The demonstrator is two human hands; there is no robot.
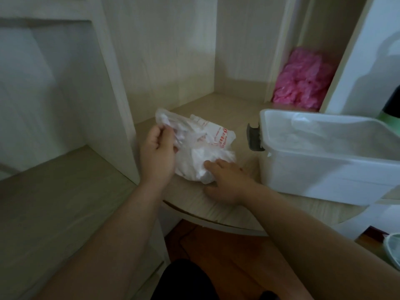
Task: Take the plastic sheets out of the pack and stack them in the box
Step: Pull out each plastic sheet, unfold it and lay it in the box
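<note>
A clear plastic pack (207, 139) with red print, stuffed with crumpled white plastic sheets, lies on the pale wooden shelf (218, 211). My left hand (157, 152) grips the pack's open end at its left side. My right hand (225, 182) holds the lower right of the pack, its fingers curled round the white bundle. To the right stands the open translucent white box (324, 169) with a grey latch (254, 137) on its left end; a little clear plastic (303, 120) lies inside it.
A heap of pink plastic (303, 81) fills a narrow compartment behind the box. White cabinet walls rise at the left and back. The shelf's curved front edge overhangs a brown floor (227, 252). A dark and green object (389, 109) stands at the far right.
</note>
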